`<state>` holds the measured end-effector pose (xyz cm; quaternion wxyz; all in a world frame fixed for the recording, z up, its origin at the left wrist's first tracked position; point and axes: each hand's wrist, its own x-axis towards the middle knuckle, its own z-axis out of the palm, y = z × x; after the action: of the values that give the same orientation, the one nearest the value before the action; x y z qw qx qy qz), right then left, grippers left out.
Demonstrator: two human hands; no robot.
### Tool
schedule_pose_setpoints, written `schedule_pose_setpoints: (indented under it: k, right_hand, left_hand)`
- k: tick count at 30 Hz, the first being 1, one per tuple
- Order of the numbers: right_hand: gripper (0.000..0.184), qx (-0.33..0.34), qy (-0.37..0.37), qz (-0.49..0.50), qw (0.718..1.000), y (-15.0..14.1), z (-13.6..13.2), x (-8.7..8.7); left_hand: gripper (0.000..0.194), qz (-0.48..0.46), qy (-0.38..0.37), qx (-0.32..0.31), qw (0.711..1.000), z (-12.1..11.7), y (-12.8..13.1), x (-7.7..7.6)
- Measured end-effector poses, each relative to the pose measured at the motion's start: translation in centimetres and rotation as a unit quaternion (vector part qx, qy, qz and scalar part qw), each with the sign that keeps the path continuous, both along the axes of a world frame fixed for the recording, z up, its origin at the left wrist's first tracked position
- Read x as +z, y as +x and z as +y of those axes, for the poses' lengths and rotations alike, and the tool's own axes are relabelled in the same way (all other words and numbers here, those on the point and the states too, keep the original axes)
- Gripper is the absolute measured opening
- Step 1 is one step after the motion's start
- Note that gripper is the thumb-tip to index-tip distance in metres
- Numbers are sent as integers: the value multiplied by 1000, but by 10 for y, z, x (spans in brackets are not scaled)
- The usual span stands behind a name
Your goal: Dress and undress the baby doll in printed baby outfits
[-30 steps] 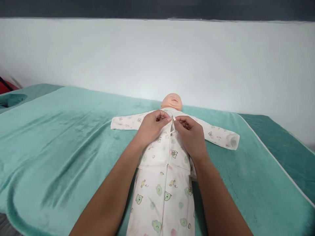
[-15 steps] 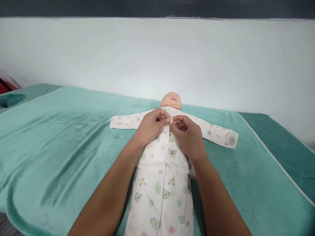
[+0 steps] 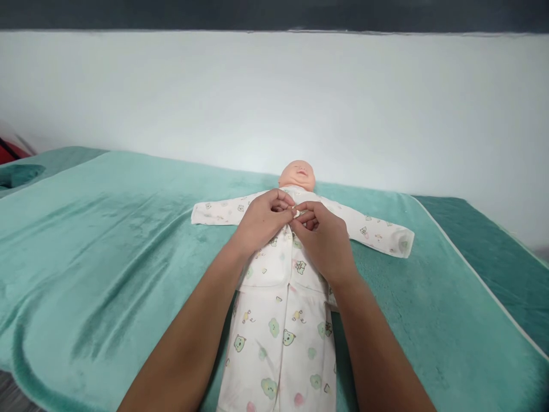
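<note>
A baby doll (image 3: 297, 175) lies on its back, head at the far end, its arms spread inside long sleeves. It wears a white printed baby jacket (image 3: 266, 269) over matching printed pants (image 3: 274, 349). At the upper chest, my left hand (image 3: 266, 220) pinches one front edge of the jacket. My right hand (image 3: 322, 237) pinches the other edge from the right, its fingertips meeting those of the left. A small white bit of the jacket's edge shows between the fingertips; any button there is hidden.
A light green plush blanket (image 3: 128, 246) lies under the doll, wrinkled on the left. Darker green cloth (image 3: 484, 246) shows at the right. A white wall (image 3: 274, 103) rises behind. Something red (image 3: 7, 151) is at the far left edge.
The gap between the jacket's front edges has closed at the chest. My right hand has moved slightly left, bringing its fingertips against those of my left hand, which stays nearly in place.
</note>
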<state>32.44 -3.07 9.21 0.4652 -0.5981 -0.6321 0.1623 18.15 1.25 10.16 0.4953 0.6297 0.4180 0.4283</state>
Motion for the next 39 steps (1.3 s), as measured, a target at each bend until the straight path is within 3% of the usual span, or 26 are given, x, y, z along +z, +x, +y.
schedule_pose_setpoints:
  k: [7, 15, 22, 30, 35, 39]
  right_hand:
    - [24, 9, 4, 6, 1000, 0, -3, -2]
    - [33, 45, 0, 52, 998, 4, -7, -5]
    - [9, 32, 31, 93, 995, 7, -14, 0]
    - [20, 23, 27, -67, 997, 6, -28, 11]
    - [16, 34, -59, -199, 978, 2, -37, 19]
    - [15, 7, -86, -261, 962, -6, -43, 18]
  left_hand:
    - [17, -29, -23, -18, 999, 4, -4, -2]
    - [12, 25, -5, -52, 998, -1, -9, 5]
    - [16, 87, 40, -67, 993, 1, -21, 8]
    - [23, 143, 40, -180, 972, 2, -40, 16]
    - [24, 179, 50, -219, 958, 4, -42, 16]
    - [19, 187, 51, -227, 954, 4, -41, 16]
